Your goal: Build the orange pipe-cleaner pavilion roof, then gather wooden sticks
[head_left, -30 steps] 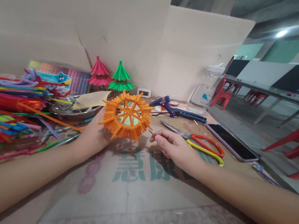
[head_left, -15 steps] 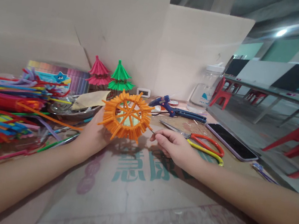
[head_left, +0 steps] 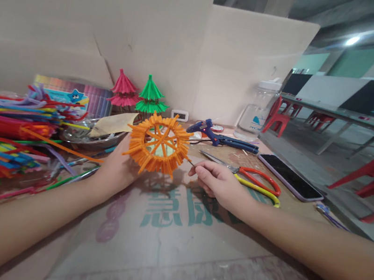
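Note:
My left hand [head_left: 117, 164] grips a round orange pipe-cleaner ornament [head_left: 158, 144] from behind and holds it upright above the cardboard-covered table [head_left: 170, 246]. My right hand [head_left: 217, 182] is pinched on a thin metal pin or wire [head_left: 188, 161] whose tip touches the ornament's right edge. A pair of red and yellow scissors [head_left: 248, 177] lies just beyond my right hand.
A heap of coloured pipe cleaners [head_left: 4, 130] fills the left side beside a metal dish [head_left: 91, 138]. A pink [head_left: 124, 90] and a green paper tree [head_left: 150, 96] stand at the back. A blue glue gun [head_left: 221, 138], a phone [head_left: 289, 177] and a plastic bottle [head_left: 257, 111] lie right.
My right hand has crept slightly left, bringing the thin pin against the ornament's edge. The ornament has shifted up a little.

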`<state>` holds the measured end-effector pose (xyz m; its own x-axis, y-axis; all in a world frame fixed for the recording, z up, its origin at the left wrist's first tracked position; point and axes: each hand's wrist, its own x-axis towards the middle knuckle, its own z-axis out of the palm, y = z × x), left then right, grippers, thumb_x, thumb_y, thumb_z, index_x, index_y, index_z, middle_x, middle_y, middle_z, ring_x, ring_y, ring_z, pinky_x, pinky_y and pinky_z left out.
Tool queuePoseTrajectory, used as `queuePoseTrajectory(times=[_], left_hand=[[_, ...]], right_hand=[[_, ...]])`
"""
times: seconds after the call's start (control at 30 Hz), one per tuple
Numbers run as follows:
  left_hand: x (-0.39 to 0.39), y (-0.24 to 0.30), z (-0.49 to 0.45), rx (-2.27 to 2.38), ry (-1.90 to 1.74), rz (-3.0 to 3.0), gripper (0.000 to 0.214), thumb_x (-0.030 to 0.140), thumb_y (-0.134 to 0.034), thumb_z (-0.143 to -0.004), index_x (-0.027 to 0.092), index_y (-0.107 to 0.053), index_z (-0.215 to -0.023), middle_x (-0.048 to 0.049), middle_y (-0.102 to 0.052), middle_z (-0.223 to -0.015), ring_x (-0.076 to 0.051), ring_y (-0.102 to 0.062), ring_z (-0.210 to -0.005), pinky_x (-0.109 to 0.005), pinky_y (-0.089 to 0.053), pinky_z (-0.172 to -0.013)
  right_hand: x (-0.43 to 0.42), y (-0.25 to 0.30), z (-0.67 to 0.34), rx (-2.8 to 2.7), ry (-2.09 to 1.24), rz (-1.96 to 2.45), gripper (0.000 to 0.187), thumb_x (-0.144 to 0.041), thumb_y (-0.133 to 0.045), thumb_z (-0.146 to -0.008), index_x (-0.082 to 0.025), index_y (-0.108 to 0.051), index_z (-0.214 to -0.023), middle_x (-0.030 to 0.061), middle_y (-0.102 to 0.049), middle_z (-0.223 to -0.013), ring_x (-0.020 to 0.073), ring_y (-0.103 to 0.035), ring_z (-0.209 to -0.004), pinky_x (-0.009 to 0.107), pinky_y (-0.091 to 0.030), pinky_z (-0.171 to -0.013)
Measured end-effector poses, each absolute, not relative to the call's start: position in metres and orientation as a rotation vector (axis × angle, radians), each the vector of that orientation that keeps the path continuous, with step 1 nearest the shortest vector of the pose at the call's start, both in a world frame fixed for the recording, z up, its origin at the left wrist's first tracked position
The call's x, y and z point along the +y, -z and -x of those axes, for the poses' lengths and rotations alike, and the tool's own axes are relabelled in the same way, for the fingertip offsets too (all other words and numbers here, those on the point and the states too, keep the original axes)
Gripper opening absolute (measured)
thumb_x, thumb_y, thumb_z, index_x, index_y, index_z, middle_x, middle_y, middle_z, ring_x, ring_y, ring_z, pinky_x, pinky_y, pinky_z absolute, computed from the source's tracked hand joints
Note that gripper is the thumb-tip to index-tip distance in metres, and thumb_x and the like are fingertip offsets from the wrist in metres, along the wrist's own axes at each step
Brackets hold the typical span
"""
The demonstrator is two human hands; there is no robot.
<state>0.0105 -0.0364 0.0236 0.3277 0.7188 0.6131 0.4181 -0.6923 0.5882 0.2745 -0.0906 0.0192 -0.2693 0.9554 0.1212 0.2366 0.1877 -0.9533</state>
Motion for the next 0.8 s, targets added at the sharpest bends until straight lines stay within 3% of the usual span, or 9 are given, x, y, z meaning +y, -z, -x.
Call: queuePoseTrajectory(times=[0.17,0.27,0.37,0.53,0.8], left_hand=[[-0.035,-0.026,-0.008,1.032,-1.275,-2.397,0.045,0.043,-0.067,-0.093,0.025,-0.059,-0.133,-0.0090,-0.071,-0.138,-0.032,-0.068,-0.126,-0.052,-0.053,-0.117],[-0.031,-0.023,0.000,1.096,-1.189,-2.639,0.027,0.040,-0.062,-0.094,0.023,-0.068,-0.113,-0.0095,-0.072,-0.132,-0.033,-0.063,-0.134,-0.054,-0.045,-0.124],[-0.026,-0.018,0.007,1.188,-1.065,-2.789,0.024,0.038,-0.055,-0.096,0.023,-0.072,-0.102,-0.0099,-0.075,-0.121,-0.034,-0.065,-0.127,-0.058,-0.047,-0.120],[-0.027,-0.019,0.007,1.288,-1.007,-2.809,0.026,0.037,-0.051,-0.096,0.023,-0.073,-0.103,-0.0118,-0.075,-0.117,-0.033,-0.068,-0.113,-0.057,-0.055,-0.108],[-0.029,-0.023,0.004,1.209,-1.037,-2.779,0.025,0.041,-0.053,-0.096,0.025,-0.072,-0.099,-0.0095,-0.075,-0.114,-0.034,-0.065,-0.122,-0.058,-0.049,-0.117]], right_hand=[[-0.092,-0.021,-0.274,-1.678,-1.119,1.150,0.040,-0.056,-0.058,-0.092,-0.018,-0.067,-0.094,-0.0091,-0.036,-0.055,0.0106,-0.031,-0.049,0.027,-0.022,-0.049],[-0.094,-0.023,-0.274,-1.684,-1.139,1.151,0.041,-0.058,-0.061,-0.091,-0.018,-0.067,-0.096,-0.0092,-0.035,-0.057,0.0103,-0.032,-0.050,0.027,-0.023,-0.050],[-0.093,-0.022,-0.275,-1.685,-1.150,1.149,0.043,-0.060,-0.061,-0.092,-0.018,-0.067,-0.097,-0.0099,-0.034,-0.056,0.0096,-0.030,-0.049,0.027,-0.024,-0.050],[-0.090,-0.019,-0.276,-1.684,-1.119,1.158,0.045,-0.063,-0.059,-0.092,-0.019,-0.066,-0.096,-0.0100,-0.035,-0.054,0.0100,-0.032,-0.048,0.027,-0.024,-0.049],[-0.091,-0.019,-0.275,-1.691,-1.129,1.170,0.045,-0.062,-0.057,-0.093,-0.018,-0.068,-0.096,-0.0094,-0.036,-0.055,0.0102,-0.031,-0.048,0.028,-0.024,-0.049]])
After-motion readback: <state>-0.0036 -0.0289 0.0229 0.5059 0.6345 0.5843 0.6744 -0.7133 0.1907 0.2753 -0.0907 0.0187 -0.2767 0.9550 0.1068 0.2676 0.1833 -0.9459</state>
